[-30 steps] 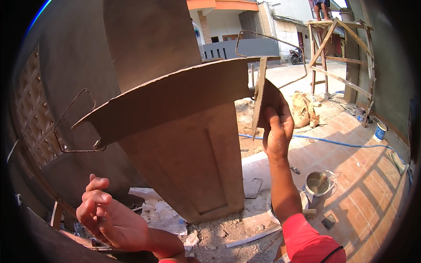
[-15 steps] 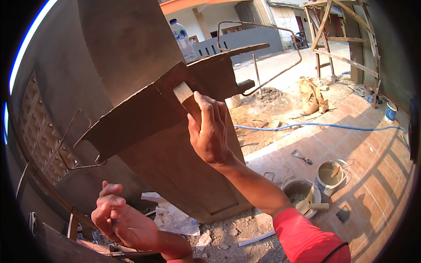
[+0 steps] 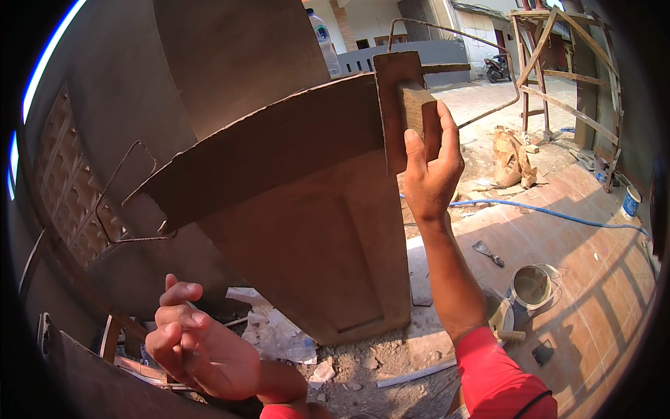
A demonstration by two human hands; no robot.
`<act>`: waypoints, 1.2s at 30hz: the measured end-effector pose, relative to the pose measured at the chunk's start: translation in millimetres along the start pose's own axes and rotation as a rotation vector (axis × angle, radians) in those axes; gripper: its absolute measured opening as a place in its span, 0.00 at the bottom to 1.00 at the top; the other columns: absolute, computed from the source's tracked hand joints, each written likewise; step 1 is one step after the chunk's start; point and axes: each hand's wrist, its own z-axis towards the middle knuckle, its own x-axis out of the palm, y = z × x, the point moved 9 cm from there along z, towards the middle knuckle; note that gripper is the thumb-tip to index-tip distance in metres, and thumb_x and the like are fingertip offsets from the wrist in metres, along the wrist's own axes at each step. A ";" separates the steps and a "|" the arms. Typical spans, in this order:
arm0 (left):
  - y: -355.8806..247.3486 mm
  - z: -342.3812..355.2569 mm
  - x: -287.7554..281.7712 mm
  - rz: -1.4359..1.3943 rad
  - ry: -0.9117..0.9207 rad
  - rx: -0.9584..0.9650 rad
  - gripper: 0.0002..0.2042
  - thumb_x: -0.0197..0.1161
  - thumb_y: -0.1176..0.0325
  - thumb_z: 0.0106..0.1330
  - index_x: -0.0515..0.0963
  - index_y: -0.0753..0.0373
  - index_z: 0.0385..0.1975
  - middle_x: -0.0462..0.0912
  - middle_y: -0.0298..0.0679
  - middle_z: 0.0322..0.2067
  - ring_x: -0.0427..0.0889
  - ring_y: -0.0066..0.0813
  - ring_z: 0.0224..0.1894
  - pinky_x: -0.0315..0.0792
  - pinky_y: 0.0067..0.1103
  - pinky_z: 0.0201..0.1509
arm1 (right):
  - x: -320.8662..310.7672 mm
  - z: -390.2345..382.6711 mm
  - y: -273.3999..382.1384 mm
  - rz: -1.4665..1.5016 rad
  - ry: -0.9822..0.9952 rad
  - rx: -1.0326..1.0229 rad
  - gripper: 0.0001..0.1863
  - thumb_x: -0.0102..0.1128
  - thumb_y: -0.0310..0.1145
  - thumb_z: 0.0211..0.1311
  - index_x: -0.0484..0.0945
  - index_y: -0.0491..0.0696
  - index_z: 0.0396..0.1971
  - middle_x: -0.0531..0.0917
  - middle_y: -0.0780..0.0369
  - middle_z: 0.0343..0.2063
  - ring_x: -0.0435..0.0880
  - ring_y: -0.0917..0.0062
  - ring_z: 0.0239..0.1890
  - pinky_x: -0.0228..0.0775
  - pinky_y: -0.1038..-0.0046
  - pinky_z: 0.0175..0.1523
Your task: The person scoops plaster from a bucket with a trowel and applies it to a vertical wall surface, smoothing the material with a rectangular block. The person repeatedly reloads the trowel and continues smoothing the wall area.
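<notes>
My right hand point(image 3: 434, 171) grips the wooden handle of a plastering float point(image 3: 394, 143). The float's flat rectangular board stands nearly upright at the right end of a dark, freshly plastered ledge point(image 3: 279, 129) on a grey-brown pillar point(image 3: 307, 251). Board and ledge appear to touch, though the contact side is hidden. My left hand point(image 3: 202, 342) hovers at the lower left, its fingers loosely bent and apart, with nothing visible in it. Bent metal rods stick out at both ends of the ledge, and a clear plastic bottle point(image 3: 324, 45) stands behind its top edge.
On the tiled floor at right are a bucket point(image 3: 532, 286), a scraper point(image 3: 488, 253) and a blue hose point(image 3: 544, 208). Farther off stand a torn paper sack point(image 3: 509, 157) and wooden scaffolding point(image 3: 541, 70). Rubble and white plastic sheeting point(image 3: 272, 332) lie by the pillar's foot.
My right hand has moved the float rightward along the ledge to its end and turned the board more upright. The view has shifted slightly. My left hand stays nearly the same.
</notes>
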 end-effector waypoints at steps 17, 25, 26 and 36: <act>-14.1 3.4 -47.6 -0.171 -0.018 0.032 0.15 0.48 0.70 0.66 0.74 0.59 0.51 0.76 0.37 0.33 0.72 0.45 0.50 0.49 0.47 0.70 | 50.1 -60.4 73.4 0.704 0.268 0.349 0.28 0.58 0.29 0.64 0.63 0.36 0.61 0.76 0.53 0.52 0.73 0.70 0.58 0.62 0.70 0.64; 6.0 5.8 -75.2 -0.220 -0.098 -0.001 0.14 0.50 0.71 0.66 0.74 0.59 0.51 0.80 0.37 0.37 0.74 0.48 0.51 0.51 0.45 0.69 | 20.1 -16.5 26.3 0.221 0.005 0.193 0.24 0.59 0.28 0.62 0.66 0.37 0.57 0.76 0.54 0.52 0.75 0.70 0.54 0.65 0.69 0.61; 10.6 3.7 -77.2 -0.225 -0.110 -0.007 0.14 0.50 0.71 0.67 0.74 0.59 0.51 0.80 0.36 0.37 0.74 0.47 0.51 0.51 0.45 0.69 | 28.5 -22.3 27.5 0.147 0.036 0.146 0.25 0.60 0.29 0.61 0.67 0.38 0.57 0.76 0.55 0.52 0.74 0.69 0.55 0.63 0.68 0.62; 4.5 6.4 -132.6 -0.186 -0.208 -0.021 0.18 0.46 0.73 0.68 0.75 0.54 0.55 0.77 0.33 0.38 0.72 0.44 0.53 0.48 0.45 0.71 | 160.0 -117.6 186.9 0.252 0.250 -0.006 0.28 0.59 0.22 0.57 0.61 0.36 0.57 0.71 0.49 0.52 0.71 0.57 0.54 0.61 0.60 0.60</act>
